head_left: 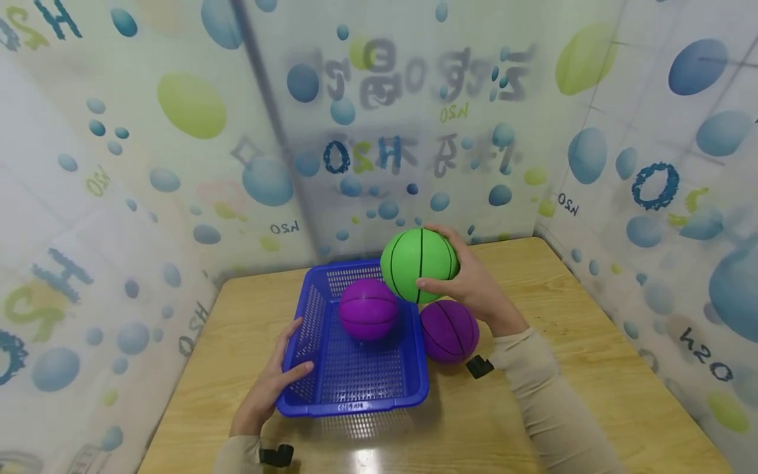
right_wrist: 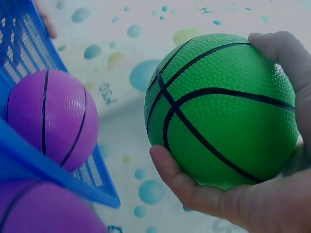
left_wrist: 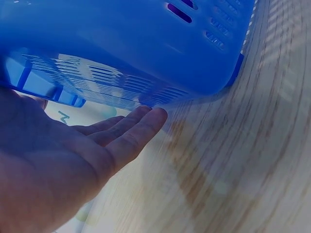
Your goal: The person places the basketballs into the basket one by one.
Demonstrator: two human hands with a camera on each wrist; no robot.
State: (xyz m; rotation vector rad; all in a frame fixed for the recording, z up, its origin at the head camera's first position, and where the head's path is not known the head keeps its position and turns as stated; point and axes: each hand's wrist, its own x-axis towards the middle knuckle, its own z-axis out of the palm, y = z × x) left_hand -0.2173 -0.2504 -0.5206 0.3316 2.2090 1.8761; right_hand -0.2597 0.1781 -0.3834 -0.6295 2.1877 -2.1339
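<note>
My right hand (head_left: 474, 286) grips a green toy basketball (head_left: 417, 263) with black seams, thumb on its near side and fingers behind. The ball is held up at the right rim of a blue perforated plastic basket (head_left: 355, 409), overlapping it in the head view. At the basket's left side, my left hand (head_left: 274, 378) holds the rim, thumb over the edge and fingers along the outer wall; the left wrist view shows those fingers (left_wrist: 131, 138) nearly straight. Inside the basket lies a purple toy basketball (head_left: 368, 315). A second purple toy basketball (head_left: 450, 339) is on the table, just right of the basket.
The wooden table (head_left: 592, 368) carries the basket and the loose ball. Behind it and at both sides hang pale curtain-like walls (head_left: 379, 217) printed with blue and green dots. Black straps with small dark pieces circle both wrists.
</note>
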